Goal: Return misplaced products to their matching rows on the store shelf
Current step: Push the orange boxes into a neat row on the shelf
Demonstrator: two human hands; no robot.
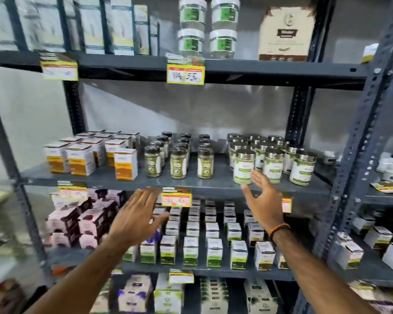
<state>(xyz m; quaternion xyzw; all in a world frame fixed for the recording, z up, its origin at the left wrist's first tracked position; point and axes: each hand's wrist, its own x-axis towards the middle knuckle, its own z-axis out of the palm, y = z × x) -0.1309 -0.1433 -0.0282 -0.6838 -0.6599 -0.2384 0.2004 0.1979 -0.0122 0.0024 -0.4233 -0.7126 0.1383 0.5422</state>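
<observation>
Both of my hands are raised in front of a dark metal shelf rack point(213, 185). My left hand point(137, 217) is spread flat, fingers apart, over the edge of the middle shelf and holds nothing. My right hand point(264, 200) is open too, its fingertips just in front of a silver-lidded jar with a green and white label point(244, 166). That jar stands at the front of a group of like jars point(273, 165). Left of them are rows of dark-capped spice bottles point(178, 163) and orange and white boxes point(81, 159).
The shelf below holds green and white boxes point(191, 250) and pink and brown boxes point(77, 220). The top shelf carries white-lidded tubs point(209, 26), tall boxes point(120, 26) and a brown and cream carton point(286, 35). Yellow price tags point(185, 74) hang on shelf edges. Another rack point(386, 196) stands at right.
</observation>
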